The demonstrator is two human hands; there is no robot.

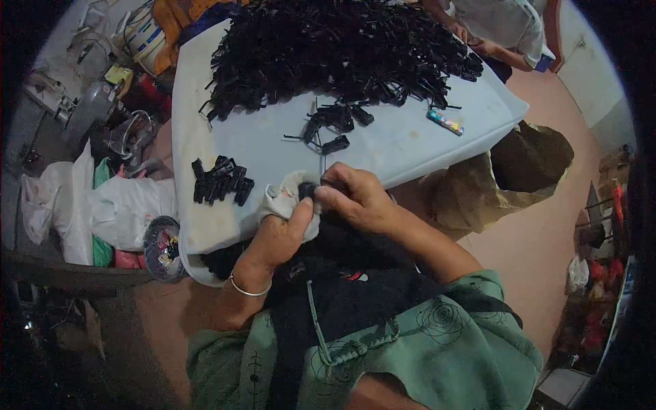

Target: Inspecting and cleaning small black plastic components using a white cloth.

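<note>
My left hand (277,236) grips a white cloth (287,195) at the near edge of a white table (410,137). My right hand (355,195) pinches a small black plastic part (309,189) against that cloth. A neat row of similar black parts (222,181) lies just left of my hands. A few loose ones (335,119) sit beyond my fingers. A large heap of black parts (342,48) covers the far half of the table.
A small colourful packet (445,121) lies on the table's right side. Another person (499,27) sits at the far right corner. White bags (102,205) and clutter fill the floor on the left; a brown sack (506,171) stands right of the table.
</note>
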